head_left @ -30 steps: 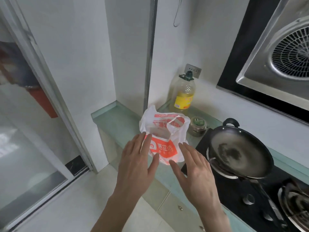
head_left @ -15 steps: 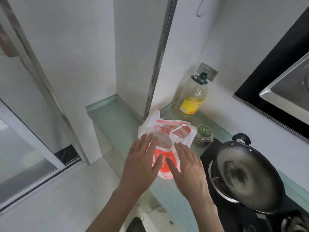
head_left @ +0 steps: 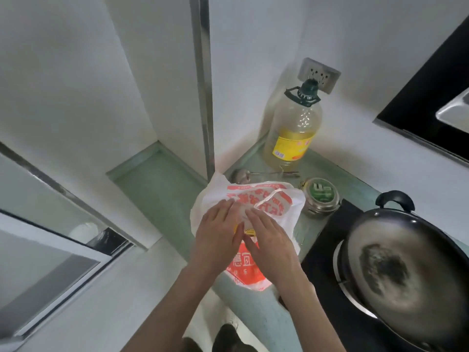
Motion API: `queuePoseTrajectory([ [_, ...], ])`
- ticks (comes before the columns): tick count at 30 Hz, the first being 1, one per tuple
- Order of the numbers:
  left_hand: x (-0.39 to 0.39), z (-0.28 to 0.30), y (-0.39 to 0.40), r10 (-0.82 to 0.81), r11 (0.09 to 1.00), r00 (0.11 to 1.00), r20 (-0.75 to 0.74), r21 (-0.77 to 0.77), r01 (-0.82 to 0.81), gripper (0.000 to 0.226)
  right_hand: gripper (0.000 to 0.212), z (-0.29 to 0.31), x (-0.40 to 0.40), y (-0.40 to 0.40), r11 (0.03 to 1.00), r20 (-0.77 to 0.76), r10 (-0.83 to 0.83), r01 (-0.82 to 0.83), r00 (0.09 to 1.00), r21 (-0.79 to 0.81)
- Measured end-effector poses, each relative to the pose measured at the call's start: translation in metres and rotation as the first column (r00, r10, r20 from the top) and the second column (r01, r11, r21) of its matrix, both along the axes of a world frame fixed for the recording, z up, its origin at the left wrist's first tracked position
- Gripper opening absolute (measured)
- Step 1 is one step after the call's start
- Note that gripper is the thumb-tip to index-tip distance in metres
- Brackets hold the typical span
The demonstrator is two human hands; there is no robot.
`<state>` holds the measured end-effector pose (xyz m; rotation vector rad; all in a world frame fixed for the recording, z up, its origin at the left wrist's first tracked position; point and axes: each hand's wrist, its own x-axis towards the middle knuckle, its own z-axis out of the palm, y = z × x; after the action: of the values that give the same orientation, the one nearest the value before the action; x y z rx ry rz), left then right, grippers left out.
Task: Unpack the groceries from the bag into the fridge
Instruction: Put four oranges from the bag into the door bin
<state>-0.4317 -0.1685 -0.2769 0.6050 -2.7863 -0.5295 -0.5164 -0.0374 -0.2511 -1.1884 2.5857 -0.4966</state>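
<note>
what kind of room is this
Most likely a small home kitchen. A black wok sits on a stove burner, a large bottle of cooking oil stands in the corner of the green countertop, and part of a range hood shows at upper right.

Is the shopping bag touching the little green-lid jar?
Cannot tell. In the head view the bag bulges right up to the jar, with no plain gap or contact between them.

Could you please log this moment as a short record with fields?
place: green counter beside a stove
bag: white and orange plastic bag on the counter edge
left hand: fingers straight, resting on the bag
right hand: fingers straight, resting on the bag
nearby: oil bottle, green-lidded tin, wok
fridge: not in view
</note>
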Motion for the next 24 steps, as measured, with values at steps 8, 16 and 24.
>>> queuePoseTrajectory([
  [8,-0.011,-0.019,-0.024,0.085,0.996,0.992,0.088,-0.035,-0.082,0.044,0.047,-0.036,-0.037,-0.057,0.995,0.181,0.082,-0.092,0.980,0.045],
  [16,-0.021,-0.017,-0.031,0.044,0.984,0.983,0.179,0.162,-0.074,0.041,0.048,-0.050,-0.071,-0.042,0.920,-0.019,0.079,-0.065,0.997,0.387],
  [24,-0.019,-0.024,-0.037,-0.200,0.976,0.846,0.494,0.171,0.131,0.090,0.084,-0.054,-0.059,0.013,0.853,0.058,-0.034,-0.002,0.998,0.521],
])
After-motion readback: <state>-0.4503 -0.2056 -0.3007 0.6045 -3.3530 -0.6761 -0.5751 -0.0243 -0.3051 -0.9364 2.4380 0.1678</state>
